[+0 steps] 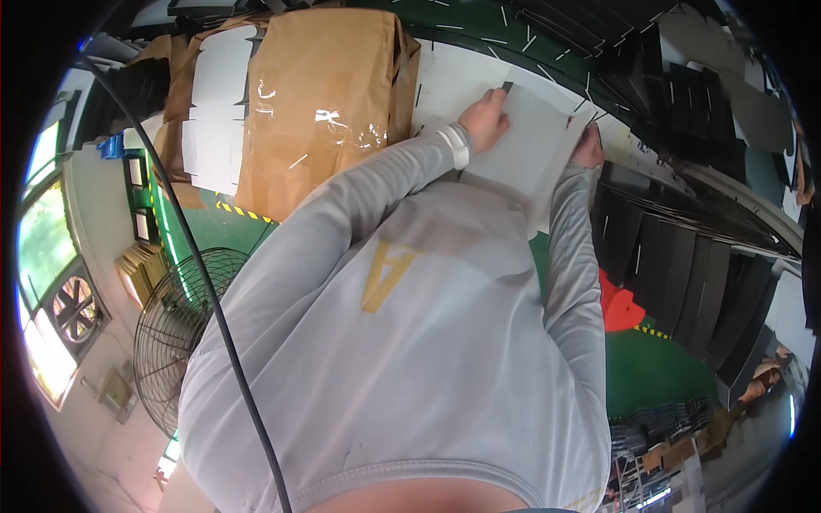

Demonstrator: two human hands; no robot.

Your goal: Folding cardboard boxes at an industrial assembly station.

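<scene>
My grey-sleeved arms reach up to a light grey sheet of card (534, 141) lying on a white table top (453, 77). My left hand (485, 120), with a white band on the wrist, rests curled on the sheet's left edge, its fingertips next to a small dark strip (507, 86). At the sheet's right edge, my right hand (588, 147) is closed on the card. My grey shirt (402, 342) fills most of the view and hides the sheet's near part.
A brown wrapped cardboard bundle (325, 94) with white die-cut sheets (218, 111) lies to the left. Stacks of black die-cut sheets (684, 256) spread to the right. A red object (620, 309) sits on the green floor, a wire fan (175, 333) stands lower left, and a black cable (231, 342) crosses my shirt.
</scene>
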